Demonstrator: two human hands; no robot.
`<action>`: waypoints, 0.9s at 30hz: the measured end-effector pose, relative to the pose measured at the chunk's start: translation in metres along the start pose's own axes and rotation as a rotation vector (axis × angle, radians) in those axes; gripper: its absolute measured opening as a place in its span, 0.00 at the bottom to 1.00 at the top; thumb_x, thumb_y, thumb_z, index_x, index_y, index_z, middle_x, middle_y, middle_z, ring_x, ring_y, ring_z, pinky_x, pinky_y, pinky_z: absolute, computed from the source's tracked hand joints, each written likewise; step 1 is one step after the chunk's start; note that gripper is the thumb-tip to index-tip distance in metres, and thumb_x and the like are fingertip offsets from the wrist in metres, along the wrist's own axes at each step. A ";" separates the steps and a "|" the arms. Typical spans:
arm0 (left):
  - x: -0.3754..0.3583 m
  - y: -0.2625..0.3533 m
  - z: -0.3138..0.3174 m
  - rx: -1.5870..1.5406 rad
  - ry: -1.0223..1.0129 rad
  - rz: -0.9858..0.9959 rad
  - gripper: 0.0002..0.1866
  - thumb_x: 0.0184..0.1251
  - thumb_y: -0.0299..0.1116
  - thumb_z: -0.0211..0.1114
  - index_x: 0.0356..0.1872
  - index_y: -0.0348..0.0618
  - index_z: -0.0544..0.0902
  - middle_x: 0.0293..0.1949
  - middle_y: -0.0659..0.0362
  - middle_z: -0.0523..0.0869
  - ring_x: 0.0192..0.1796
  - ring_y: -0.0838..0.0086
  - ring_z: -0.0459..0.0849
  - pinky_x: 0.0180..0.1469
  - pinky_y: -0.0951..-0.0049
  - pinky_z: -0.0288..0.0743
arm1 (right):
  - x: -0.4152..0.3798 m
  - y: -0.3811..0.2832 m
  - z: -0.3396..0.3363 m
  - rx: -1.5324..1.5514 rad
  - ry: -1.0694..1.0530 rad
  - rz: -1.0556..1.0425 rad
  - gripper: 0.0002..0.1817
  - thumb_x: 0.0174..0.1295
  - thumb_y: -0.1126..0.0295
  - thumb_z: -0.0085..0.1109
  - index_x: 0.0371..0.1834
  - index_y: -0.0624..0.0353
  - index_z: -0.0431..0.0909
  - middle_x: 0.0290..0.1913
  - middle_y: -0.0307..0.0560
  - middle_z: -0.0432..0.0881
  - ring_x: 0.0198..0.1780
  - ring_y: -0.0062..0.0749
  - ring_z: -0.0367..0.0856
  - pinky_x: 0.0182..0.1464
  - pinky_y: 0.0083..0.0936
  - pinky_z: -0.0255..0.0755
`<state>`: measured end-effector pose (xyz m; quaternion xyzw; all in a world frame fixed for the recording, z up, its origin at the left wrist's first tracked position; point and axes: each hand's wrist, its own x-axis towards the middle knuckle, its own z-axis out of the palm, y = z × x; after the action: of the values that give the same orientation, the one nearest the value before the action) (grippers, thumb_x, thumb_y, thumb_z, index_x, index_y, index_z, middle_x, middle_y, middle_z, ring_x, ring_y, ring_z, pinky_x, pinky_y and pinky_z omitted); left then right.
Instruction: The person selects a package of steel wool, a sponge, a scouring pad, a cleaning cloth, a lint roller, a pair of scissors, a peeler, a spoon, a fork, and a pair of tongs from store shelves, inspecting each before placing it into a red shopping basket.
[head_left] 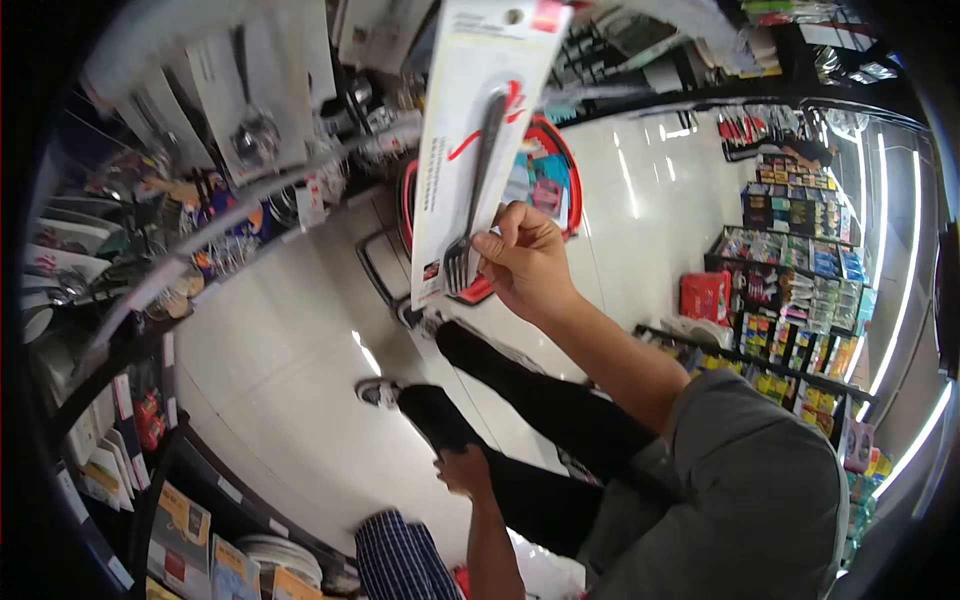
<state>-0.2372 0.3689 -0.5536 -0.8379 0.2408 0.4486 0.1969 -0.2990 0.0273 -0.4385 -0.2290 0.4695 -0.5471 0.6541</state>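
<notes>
My right hand (525, 262) pinches the lower right edge of a tall white packaging card with a fork (485, 160) mounted on it. The fork's dark handle points up and its tines are near my fingers. Red markings and small print show on the card, with a hang hole at the top. My left hand (464, 470) hangs low in front of my black trouser leg, its fingers loosely bent and nothing visible in them.
A red shopping basket (573, 165) on a wheeled frame holds teal and pink items behind the card. Curved racks of carded utensils (255, 135) rise at the left. Striped cloth (400, 552) shows at the bottom. Stocked shelves (800, 290) and a red box (705, 296) stand at right.
</notes>
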 end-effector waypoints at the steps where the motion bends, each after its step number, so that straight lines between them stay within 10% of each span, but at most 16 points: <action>1: 0.001 0.002 -0.003 0.010 0.005 0.005 0.20 0.48 0.41 0.57 0.41 0.40 0.77 0.45 0.47 0.75 0.47 0.51 0.76 0.44 0.52 0.76 | -0.013 0.008 -0.012 0.003 0.028 0.025 0.15 0.52 0.89 0.55 0.19 0.56 0.65 0.22 0.35 0.69 0.22 0.16 0.66 0.21 0.13 0.57; 7: 0.002 0.007 -0.010 0.007 -0.052 -0.043 0.18 0.49 0.40 0.56 0.41 0.42 0.78 0.45 0.49 0.75 0.47 0.54 0.76 0.44 0.54 0.76 | -0.086 0.056 -0.129 -0.412 0.326 0.585 0.09 0.51 0.86 0.52 0.26 0.57 0.71 0.26 0.38 0.70 0.22 0.21 0.67 0.22 0.16 0.59; 13: 0.000 0.007 -0.009 -0.011 -0.075 -0.067 0.17 0.49 0.39 0.56 0.40 0.44 0.78 0.46 0.51 0.75 0.48 0.56 0.76 0.44 0.55 0.76 | -0.065 0.090 -0.231 -0.284 0.702 0.436 0.12 0.53 0.84 0.50 0.40 0.60 0.73 0.36 0.41 0.74 0.37 0.25 0.75 0.41 0.28 0.72; 17: 0.000 0.006 -0.007 -0.008 -0.083 -0.079 0.18 0.50 0.41 0.57 0.42 0.47 0.79 0.47 0.53 0.76 0.49 0.57 0.76 0.48 0.55 0.74 | -0.013 0.102 -0.234 -0.281 0.713 0.329 0.16 0.55 0.82 0.51 0.48 0.60 0.73 0.38 0.43 0.76 0.43 0.30 0.76 0.50 0.33 0.72; 21: 0.001 0.006 -0.006 0.000 -0.075 -0.087 0.17 0.50 0.40 0.57 0.41 0.46 0.79 0.47 0.53 0.75 0.49 0.57 0.76 0.47 0.55 0.75 | 0.020 0.142 -0.253 -0.599 0.793 0.521 0.21 0.53 0.83 0.52 0.52 0.60 0.73 0.37 0.43 0.77 0.33 0.28 0.77 0.37 0.28 0.77; 27: -0.002 0.006 -0.002 0.003 -0.071 -0.077 0.17 0.50 0.39 0.57 0.42 0.46 0.78 0.47 0.52 0.75 0.49 0.57 0.75 0.46 0.57 0.75 | 0.021 0.144 -0.252 -1.107 0.329 0.618 0.24 0.48 0.68 0.62 0.52 0.56 0.75 0.37 0.45 0.79 0.32 0.30 0.79 0.32 0.25 0.73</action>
<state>-0.2404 0.3639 -0.5517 -0.8298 0.2018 0.4698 0.2236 -0.4451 0.1043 -0.6779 -0.2999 0.8199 -0.0393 0.4861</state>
